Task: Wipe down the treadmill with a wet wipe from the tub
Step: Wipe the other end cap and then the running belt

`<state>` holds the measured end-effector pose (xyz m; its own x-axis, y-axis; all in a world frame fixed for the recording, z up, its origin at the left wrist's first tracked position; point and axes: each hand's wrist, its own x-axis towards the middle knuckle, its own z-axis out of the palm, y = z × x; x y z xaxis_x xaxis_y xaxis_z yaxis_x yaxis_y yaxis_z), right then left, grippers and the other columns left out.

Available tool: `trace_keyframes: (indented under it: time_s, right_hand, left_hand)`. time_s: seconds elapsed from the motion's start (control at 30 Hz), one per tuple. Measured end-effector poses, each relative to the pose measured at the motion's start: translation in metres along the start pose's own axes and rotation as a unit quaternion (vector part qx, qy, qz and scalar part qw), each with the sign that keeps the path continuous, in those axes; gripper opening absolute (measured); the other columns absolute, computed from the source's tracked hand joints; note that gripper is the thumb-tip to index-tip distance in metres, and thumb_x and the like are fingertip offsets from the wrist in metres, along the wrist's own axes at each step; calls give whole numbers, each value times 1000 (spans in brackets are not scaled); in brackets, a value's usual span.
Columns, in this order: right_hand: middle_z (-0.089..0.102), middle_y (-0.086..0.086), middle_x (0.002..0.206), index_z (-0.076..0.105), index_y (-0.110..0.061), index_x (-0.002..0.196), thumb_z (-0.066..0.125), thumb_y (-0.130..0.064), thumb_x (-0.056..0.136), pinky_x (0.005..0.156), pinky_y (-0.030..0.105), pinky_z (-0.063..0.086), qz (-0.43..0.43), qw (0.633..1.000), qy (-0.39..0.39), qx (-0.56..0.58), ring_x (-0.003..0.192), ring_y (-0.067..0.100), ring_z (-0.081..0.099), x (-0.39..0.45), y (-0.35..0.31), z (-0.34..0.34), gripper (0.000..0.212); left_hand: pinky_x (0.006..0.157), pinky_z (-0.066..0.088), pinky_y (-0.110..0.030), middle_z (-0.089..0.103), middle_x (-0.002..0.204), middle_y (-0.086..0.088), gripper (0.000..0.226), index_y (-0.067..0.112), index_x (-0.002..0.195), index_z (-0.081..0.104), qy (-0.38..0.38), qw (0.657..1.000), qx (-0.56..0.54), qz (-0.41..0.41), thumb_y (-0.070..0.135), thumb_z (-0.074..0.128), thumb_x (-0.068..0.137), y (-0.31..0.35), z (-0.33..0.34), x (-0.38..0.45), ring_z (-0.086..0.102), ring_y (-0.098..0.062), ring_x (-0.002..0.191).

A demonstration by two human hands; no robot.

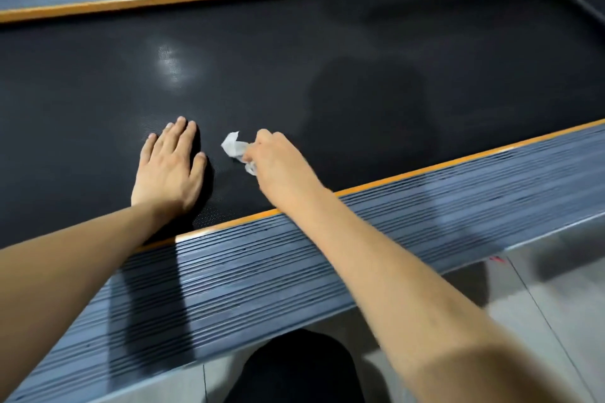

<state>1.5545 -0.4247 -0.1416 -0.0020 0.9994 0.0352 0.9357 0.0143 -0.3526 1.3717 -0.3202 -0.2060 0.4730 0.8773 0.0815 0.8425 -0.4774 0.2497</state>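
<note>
I see a black belt [294, 52] with a fine dotted texture, edged by thin orange strips [425, 170]. My side rail [294, 258] is grey-blue with dark ribbed lines, and the wipe [234, 147] is white.

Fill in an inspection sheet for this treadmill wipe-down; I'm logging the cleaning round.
Surface: black treadmill belt, textured, with a glare spot.
Job's things: crumpled white wet wipe on the belt; tub not in view.
Clutter: nothing seen.
Hands: left hand flat on the belt, fingers straight; right hand grips the wipe.
Cables: nothing seen.
Surroundings: ribbed grey side rails with orange edging, pale tiled floor, the person's dark-clad knee below.
</note>
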Motion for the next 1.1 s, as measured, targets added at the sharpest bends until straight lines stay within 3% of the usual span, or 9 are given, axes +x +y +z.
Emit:
trace_keyframes:
  time_s: [0.1, 0.23, 0.3, 0.47, 0.6, 0.73, 0.9, 1.0, 1.1]
  right_hand:
    - [56, 13, 102, 68, -10, 102, 64, -6, 87, 75, 42, 43, 32, 995, 10, -95, 94, 35, 57, -8, 54, -23, 17]
    - [59, 19, 107, 69, -10, 100, 63, -6, 88, 81, 42, 50, 292, 942, 95, -134, 98, 43, 59, -50, 168, -68, 14]
    - [63, 17, 110, 72, -12, 100, 63, -7, 88, 84, 39, 52, 347, 928, 100, -94, 101, 41, 61, -56, 173, -68, 15]
    - [71, 20, 103, 68, -17, 125, 50, -11, 96, 83, 38, 52, 203, 977, 52, -26, 98, 37, 65, -25, 55, -21, 35]
    - [66, 10, 100, 75, -15, 106, 53, -17, 94, 80, 34, 50, 80, 994, -67, 13, 94, 30, 62, -20, -8, -2, 25]
    - [66, 17, 90, 62, -12, 83, 49, -24, 85, 70, 37, 49, 201, 974, -31, -101, 88, 38, 66, -31, 71, -27, 18]
    - [65, 23, 115, 64, -5, 109, 64, -15, 89, 86, 41, 50, 421, 897, 45, -128, 108, 41, 62, -62, 171, -60, 23]
    - [68, 22, 115, 70, -7, 111, 58, -23, 94, 89, 39, 51, 389, 917, 37, -75, 109, 39, 64, -39, 131, -37, 26]
    - [71, 18, 110, 73, -8, 107, 56, -20, 92, 88, 37, 52, 256, 965, 46, -37, 108, 35, 66, -11, 52, -5, 26]
  left_hand:
    - [128, 3, -40, 19, 169, -5, 68, 16, 160, 25, 0, 1000, 0, 2, 45, 20, 99, -1, 1, 2, 11, -19, 157]
    - [128, 5, -42, 20, 169, -7, 69, 14, 159, 26, 7, 1000, 9, -7, 44, 21, 98, 0, 4, 2, 13, -21, 156]
    - [127, 5, -42, 21, 168, -8, 69, 13, 159, 27, 7, 1000, 12, -6, 44, 21, 97, 1, 5, 3, 14, -22, 156]
    - [128, 5, -42, 20, 168, -7, 68, 14, 159, 25, 8, 1000, 10, -3, 44, 21, 98, 1, 3, 2, 12, -21, 156]
    - [128, 5, -42, 20, 169, -6, 60, 15, 159, 25, 8, 1000, 8, -2, 39, 29, 104, 0, 3, 2, 12, -20, 156]
    - [128, 4, -41, 20, 169, -6, 57, 15, 159, 26, 6, 1000, 5, -6, 34, 34, 106, 0, 3, 3, 12, -20, 156]
    - [127, 6, -43, 20, 168, -7, 62, 14, 159, 26, 5, 1000, 14, -7, 39, 27, 102, 2, 3, 3, 14, -22, 156]
    - [127, 5, -44, 16, 169, -7, 62, 13, 161, 22, -5, 1000, 29, -6, 37, 27, 104, 5, 3, 2, 12, -23, 156]
    - [127, 1, -44, 9, 170, -8, 62, 11, 162, 15, -37, 999, 30, -1, 37, 28, 107, 6, -1, 6, 6, -24, 157]
